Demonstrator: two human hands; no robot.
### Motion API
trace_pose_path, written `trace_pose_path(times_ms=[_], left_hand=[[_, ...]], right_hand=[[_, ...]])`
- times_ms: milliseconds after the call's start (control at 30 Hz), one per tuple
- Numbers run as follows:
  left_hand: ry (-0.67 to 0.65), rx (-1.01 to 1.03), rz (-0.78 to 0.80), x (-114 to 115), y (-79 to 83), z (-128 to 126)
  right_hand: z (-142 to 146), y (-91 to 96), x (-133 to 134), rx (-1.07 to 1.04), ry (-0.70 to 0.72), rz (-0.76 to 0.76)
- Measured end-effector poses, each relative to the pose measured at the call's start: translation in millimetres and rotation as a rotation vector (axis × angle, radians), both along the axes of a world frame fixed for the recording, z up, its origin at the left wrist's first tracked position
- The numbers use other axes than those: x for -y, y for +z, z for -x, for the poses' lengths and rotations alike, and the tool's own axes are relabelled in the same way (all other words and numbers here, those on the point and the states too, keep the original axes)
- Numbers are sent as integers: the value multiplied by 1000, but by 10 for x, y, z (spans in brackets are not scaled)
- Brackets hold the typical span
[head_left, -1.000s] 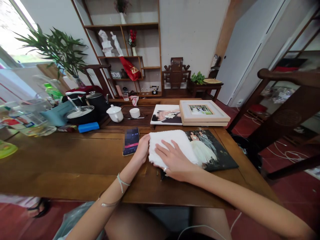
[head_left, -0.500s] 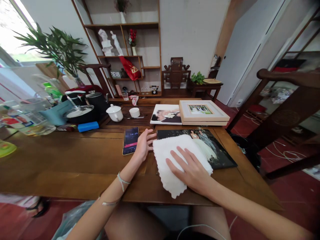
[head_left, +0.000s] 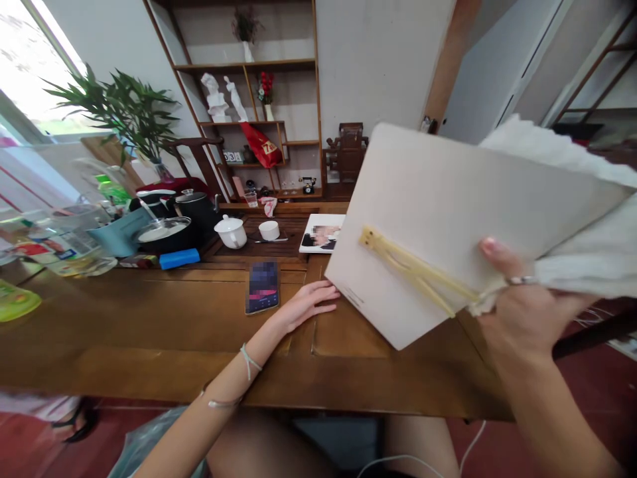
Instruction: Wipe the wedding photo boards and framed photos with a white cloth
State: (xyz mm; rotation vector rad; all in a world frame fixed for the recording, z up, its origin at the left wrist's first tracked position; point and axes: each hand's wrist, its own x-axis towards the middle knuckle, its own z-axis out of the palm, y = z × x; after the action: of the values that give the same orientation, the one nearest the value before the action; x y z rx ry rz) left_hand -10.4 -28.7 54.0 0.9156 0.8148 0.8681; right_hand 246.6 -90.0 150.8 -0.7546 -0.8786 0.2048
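My right hand (head_left: 527,309) grips a photo panel (head_left: 438,186) by its right part. The panel is tilted up off the table, its plain pale back facing me. A yellow forked strip (head_left: 413,265) lies across that back; its upper end has small holes. The white cloth (head_left: 587,245) shows beside and behind the panel, bunched at my right hand. My left hand (head_left: 311,305) rests low over the table with fingers stretched, its fingertips at the panel's lower left edge. The printed side is hidden. Left of that hand lies a phone (head_left: 263,287).
Behind the panel a second photo print (head_left: 318,234) partly shows. A lidded white cup (head_left: 231,232), a small white cup (head_left: 269,230), a blue block (head_left: 179,258) and a black kettle (head_left: 192,209) stand toward the left. The wooden table's (head_left: 149,332) front edge is close to me.
The photo panel has gone from lying flat to raised and turned, back toward me. My right hand has moved right and closed on it, taking the cloth along. My left hand shifted slightly right.
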Motion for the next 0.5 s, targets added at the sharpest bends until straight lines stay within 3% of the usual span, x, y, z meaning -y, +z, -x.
trace_pose_path(times_ms=[67,100,300,500], left_hand=[[-128,63,8,73,9,-45],[-129,100,10,107,13,-76],[220,240,-1,147,84,-234],[478,133,127,17,164,-131]], right_hand=[[-16,78,-81,-181,-23,-24],[-23,85,-118,-243,15,7],[-75,-238,-176,-366,149,309],[-274,-618,64,-309,235,555]])
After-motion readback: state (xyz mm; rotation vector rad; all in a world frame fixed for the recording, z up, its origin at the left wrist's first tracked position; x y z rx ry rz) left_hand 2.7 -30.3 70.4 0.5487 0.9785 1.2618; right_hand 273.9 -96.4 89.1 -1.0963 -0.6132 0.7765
